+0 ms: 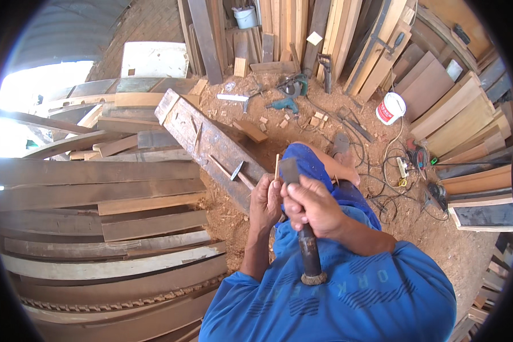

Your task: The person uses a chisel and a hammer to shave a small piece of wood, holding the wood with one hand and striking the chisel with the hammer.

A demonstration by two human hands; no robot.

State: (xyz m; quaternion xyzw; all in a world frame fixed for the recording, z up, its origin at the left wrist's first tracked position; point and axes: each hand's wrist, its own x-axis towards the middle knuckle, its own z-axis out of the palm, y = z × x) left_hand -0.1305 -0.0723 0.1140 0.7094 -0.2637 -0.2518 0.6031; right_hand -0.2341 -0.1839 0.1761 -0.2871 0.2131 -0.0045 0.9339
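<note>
In front of my chest, my left hand (264, 200) pinches a thin wooden stick (277, 166) that points upward from the fingertips. Close beside it, my right hand (314, 208) is wrapped round a wide chisel (310, 251). The flat chisel blade (289, 170) sticks up out of the fist near the stick; whether they touch I cannot tell. Its dark, worn handle runs down toward my blue shirt. Ahead of my left hand, a hammer (237, 170) lies on a long, scuffed wooden bench (179, 122), with slivers of wood near it.
Stacked boards (97, 196) fill the left side, and more timber leans along the back and right. On the sawdust-covered floor lie a teal power drill (283, 105), a circular saw (293, 85) and tangled cables (376, 176). A white bucket (391, 108) stands at the right.
</note>
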